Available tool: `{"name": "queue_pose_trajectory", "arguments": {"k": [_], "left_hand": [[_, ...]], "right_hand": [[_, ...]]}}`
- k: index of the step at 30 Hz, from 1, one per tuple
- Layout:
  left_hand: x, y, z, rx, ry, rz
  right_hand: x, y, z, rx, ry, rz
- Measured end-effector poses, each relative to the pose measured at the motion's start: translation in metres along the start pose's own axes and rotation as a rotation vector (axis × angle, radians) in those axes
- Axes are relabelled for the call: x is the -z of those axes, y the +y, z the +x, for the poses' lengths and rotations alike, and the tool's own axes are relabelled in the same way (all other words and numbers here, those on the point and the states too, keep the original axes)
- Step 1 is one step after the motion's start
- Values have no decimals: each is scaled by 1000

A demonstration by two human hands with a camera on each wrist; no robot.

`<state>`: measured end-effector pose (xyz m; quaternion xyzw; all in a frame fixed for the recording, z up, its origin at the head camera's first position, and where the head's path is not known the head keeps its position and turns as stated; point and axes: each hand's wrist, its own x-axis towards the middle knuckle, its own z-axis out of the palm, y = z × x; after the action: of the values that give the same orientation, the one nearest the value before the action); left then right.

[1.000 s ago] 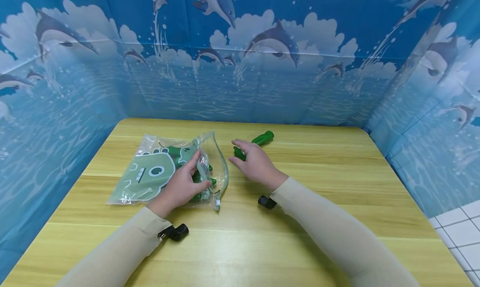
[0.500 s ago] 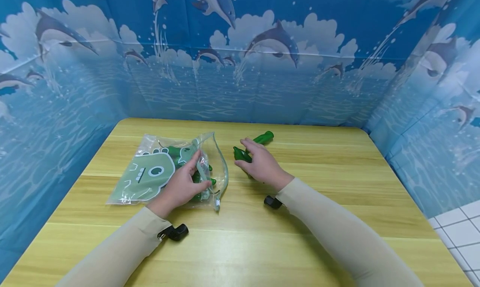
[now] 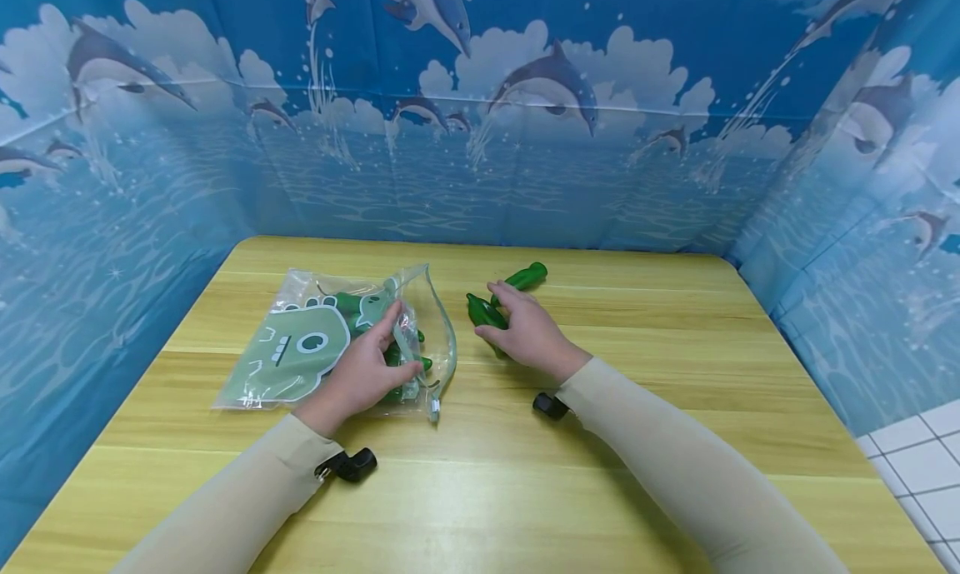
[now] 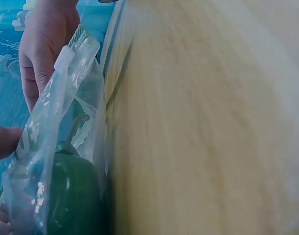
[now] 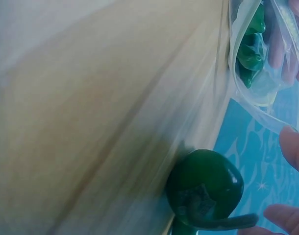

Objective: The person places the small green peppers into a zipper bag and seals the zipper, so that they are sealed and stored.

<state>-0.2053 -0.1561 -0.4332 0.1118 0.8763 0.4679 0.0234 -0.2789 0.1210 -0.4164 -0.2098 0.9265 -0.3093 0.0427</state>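
My left hand (image 3: 363, 366) holds the mouth of a clear zip bag (image 3: 281, 374) printed with a green cartoon monster, thumb and fingers well apart. Inside lie several green peppers; the left wrist view shows one pepper (image 4: 73, 196) with its curved stem through the plastic. To the right of the bag, my right hand (image 3: 528, 328) hovers beside a dark green pepper (image 3: 483, 309), thumb and fingers parted. In the right wrist view this rounded pepper (image 5: 203, 181) shows its stem end close to my fingertips (image 5: 284, 215). Whether they touch it, I cannot tell.
A second long green pepper (image 3: 528, 276) lies just behind, partly hidden by the right hand. Both rest on a wooden table (image 3: 465, 491). A dolphin-print curtain (image 3: 480, 182) borders the table at the back and sides. White floor tiles (image 3: 907, 441) show at right.
My right hand has drawn back to the right, so more of the nearer pepper shows. The left hand and the bag have stayed in place.
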Motion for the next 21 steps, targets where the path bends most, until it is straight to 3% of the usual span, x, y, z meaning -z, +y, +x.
{"name": "queue_pose_trajectory", "arguments": {"k": [21], "left_hand": [[0,1,0,3,-5,4]], "right_hand": [[-2,9,2,-60,-56,-44]]}}
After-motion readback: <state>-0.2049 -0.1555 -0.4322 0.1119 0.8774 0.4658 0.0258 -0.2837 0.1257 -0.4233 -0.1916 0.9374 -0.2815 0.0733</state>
